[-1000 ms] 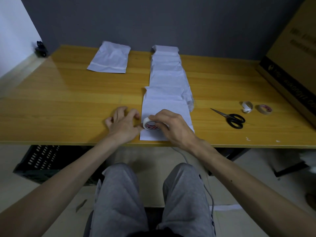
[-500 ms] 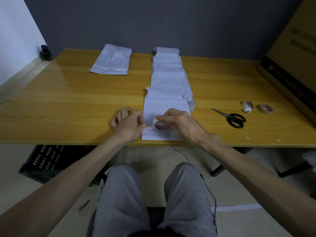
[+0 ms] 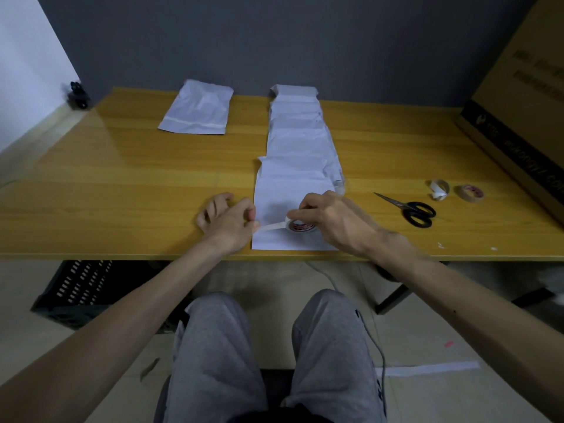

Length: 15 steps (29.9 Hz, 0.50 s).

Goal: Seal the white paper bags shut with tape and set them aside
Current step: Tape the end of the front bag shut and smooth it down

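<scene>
While the left hand (image 3: 227,222) pinches the free end of a tape strip (image 3: 271,227) between thumb and forefinger just beside the left edge of the nearest white paper bag (image 3: 283,193), its other fingers curled loosely against the table (image 3: 122,184), the right hand (image 3: 332,221) wraps curled fingers round the tape roll (image 3: 300,226) over the bag's near end. The strip runs short and taut between the 2 hands, so the step in hand looks like drawing out tape for this bag's seal; none of it appears stuck down yet. That bag lies flat at the table's front edge, heading a row of bags (image 3: 297,126) that overlap toward the far wall, too layered to count. 1 taped bag (image 3: 197,109) lies apart at the far left, which I judge to be the set-aside spot, so the task seems early. Next, the roll probably needs to travel rightward across the bag's full width, the strip pressed over the opening, then cut; the scissors (image 3: 410,209) lie near the right hand, a spare roll (image 3: 472,193) beyond them. Thin paper may wrinkle if the tape grabs before it is lined up.
</scene>
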Each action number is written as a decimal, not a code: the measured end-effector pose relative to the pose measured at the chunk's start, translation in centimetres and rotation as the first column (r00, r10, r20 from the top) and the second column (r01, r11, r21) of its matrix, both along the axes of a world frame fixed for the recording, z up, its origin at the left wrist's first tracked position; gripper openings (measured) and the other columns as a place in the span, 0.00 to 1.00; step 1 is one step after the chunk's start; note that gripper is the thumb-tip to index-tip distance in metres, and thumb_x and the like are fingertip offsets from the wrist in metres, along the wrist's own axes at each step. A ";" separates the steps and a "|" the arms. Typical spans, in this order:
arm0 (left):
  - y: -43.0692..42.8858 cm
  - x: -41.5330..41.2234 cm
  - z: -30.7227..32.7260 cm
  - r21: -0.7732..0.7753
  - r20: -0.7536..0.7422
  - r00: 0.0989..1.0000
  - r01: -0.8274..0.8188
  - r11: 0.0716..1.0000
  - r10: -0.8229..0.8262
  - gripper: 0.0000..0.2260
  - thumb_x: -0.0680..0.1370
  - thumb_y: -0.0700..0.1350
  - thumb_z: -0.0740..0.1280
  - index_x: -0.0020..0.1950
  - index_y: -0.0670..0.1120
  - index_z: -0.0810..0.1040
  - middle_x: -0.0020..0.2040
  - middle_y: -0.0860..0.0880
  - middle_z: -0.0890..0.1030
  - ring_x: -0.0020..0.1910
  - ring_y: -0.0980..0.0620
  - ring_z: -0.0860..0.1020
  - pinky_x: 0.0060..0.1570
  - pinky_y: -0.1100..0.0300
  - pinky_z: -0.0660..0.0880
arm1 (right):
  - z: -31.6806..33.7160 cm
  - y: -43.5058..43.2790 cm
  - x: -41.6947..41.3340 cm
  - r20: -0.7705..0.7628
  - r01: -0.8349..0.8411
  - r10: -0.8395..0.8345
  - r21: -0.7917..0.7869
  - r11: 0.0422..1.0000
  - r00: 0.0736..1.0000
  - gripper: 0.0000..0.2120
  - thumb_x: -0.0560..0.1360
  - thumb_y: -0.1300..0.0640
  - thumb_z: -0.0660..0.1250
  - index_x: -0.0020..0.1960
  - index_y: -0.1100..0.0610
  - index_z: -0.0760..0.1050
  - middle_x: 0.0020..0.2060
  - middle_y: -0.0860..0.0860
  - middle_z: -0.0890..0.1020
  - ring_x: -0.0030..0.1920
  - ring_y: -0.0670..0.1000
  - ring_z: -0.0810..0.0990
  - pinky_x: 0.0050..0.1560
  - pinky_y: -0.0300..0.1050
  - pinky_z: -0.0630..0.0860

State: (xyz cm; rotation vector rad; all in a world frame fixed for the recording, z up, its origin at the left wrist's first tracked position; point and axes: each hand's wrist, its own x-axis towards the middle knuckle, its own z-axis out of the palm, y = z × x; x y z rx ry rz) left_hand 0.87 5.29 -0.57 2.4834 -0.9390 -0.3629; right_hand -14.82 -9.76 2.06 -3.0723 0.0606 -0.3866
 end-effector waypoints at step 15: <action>0.2 0.2 -0.7 -0.039 -0.002 1.000 -0.001 0.999 0.001 0.05 0.76 0.52 0.65 0.44 0.54 0.71 0.70 0.51 0.60 0.72 0.50 0.54 0.69 0.50 0.48 | 0.8 0.9 0.6 -0.016 -0.025 0.023 -0.132 0.991 1.000 0.25 0.67 0.73 0.63 0.61 0.56 0.77 0.48 0.54 0.78 0.32 0.54 0.67 0.40 0.43 0.56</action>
